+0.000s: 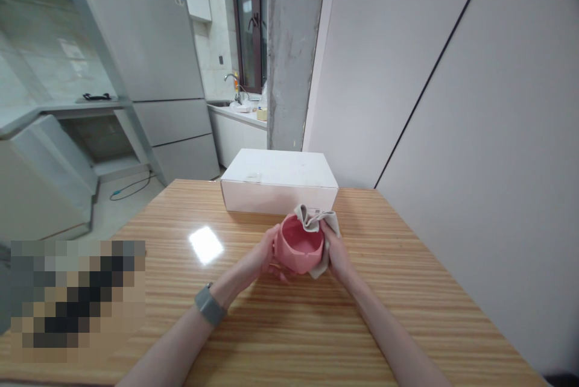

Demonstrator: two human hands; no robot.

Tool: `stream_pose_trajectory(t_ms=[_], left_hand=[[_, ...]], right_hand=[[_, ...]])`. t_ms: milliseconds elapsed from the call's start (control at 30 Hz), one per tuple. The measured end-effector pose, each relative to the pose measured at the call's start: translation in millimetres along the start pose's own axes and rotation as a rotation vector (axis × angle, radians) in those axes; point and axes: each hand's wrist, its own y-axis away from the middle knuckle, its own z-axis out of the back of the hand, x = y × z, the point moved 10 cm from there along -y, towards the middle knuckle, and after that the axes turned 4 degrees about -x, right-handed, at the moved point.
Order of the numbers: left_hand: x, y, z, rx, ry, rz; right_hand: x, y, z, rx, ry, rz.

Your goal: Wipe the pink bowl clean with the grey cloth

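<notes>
A pink faceted bowl (298,259) is tilted with its opening toward me, held above the wooden table (253,339). Around its left side and underneath curl the fingers of my left hand (270,253); a grey watch band sits on that wrist. My right hand (335,248) grips a light grey cloth (312,220) at the bowl's right rim. Part of the cloth drapes over the rim into the bowl, and the rest hangs down outside its right side. Some right-hand fingertips are hidden by the cloth.
A white box (280,170) lies on the table just behind the bowl. A blurred-out patch (76,299) covers the table's left front. Beyond stand a grey fridge (136,31), a sink counter (239,119) and a concrete pillar (294,49). A white wall (434,103) runs along the right.
</notes>
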Motion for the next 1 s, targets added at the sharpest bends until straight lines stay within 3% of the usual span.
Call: stream_pose_trajectory(t_ms=[133,400,667,800,867,933,1000], left_hand=[[9,4,-0.9,0.000,0.030,0.105],[10,5,15.6,-0.054,0.054,0.064],[-5,7,16.8,-0.179,0.165,0.000],[-17,6,3.0,-0.121,0.360,-0.164],[-17,6,-1.9,-0.077,0.378,-0.148],[-13,7,-6.1,-0.014,0.348,-0.058],[-8,10,-8.7,0.055,0.311,0.034]], right_hand=[[-2,-1,-3,0.058,-0.024,-0.075],[-5,13,-20,0.181,0.002,-0.141],[-3,16,-18,0.034,0.025,0.059],[16,29,-18,-0.049,0.087,0.316],[24,32,-16,-0.081,0.103,0.378],[20,25,-10,-0.096,0.054,0.280],[7,17,-10,-0.050,-0.027,0.085]])
